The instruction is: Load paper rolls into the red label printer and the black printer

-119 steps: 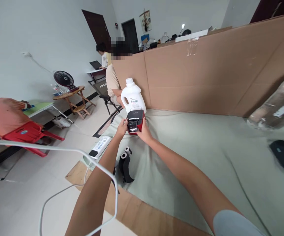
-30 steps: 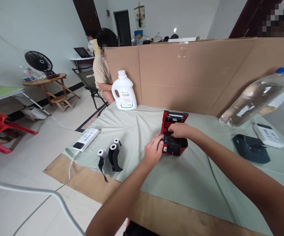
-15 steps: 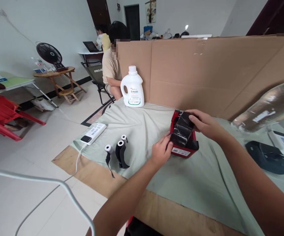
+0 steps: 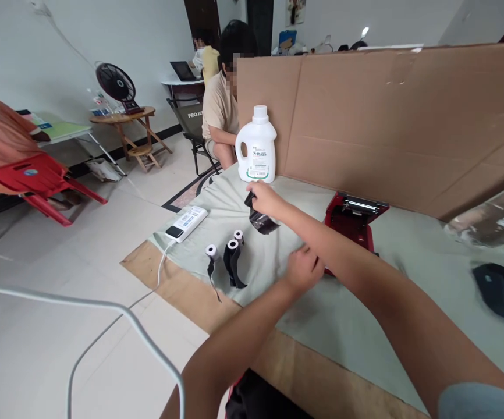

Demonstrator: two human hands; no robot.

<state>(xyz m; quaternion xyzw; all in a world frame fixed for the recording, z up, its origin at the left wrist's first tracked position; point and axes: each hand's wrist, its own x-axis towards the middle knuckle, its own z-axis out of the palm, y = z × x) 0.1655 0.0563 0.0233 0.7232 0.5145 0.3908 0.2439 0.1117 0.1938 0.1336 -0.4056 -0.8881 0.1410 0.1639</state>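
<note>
My right hand point(image 4: 264, 198) reaches across to the left and is closed on a black paper roll point(image 4: 262, 223), with a glossy dark sheet hanging below the fingers. My left hand point(image 4: 305, 267) has its fingers curled at the near left corner of a red label printer point(image 4: 358, 231); my right forearm partly covers both. The printer's lid stands raised and its dark red inside shows. Left of my hands, a small white-ended roll point(image 4: 211, 251), a second roll point(image 4: 233, 247) and a third roll point(image 4: 238, 235) stand upright, with dark strips trailing from at least two.
A white detergent bottle point(image 4: 257, 148) stands before a cardboard screen point(image 4: 365, 128). A white power bank point(image 4: 187, 224) with a cable lies at the cloth's left edge. On the right are a dark flat object point(image 4: 503, 294) and a plastic-wrapped package point(image 4: 492, 215). A person point(image 4: 221, 110) sits behind.
My right hand has lifted the black roll from the printer and carried it left, over the cloth. My left hand has let go of the black sheet and stays at the printer. The view has turned slightly left.
</note>
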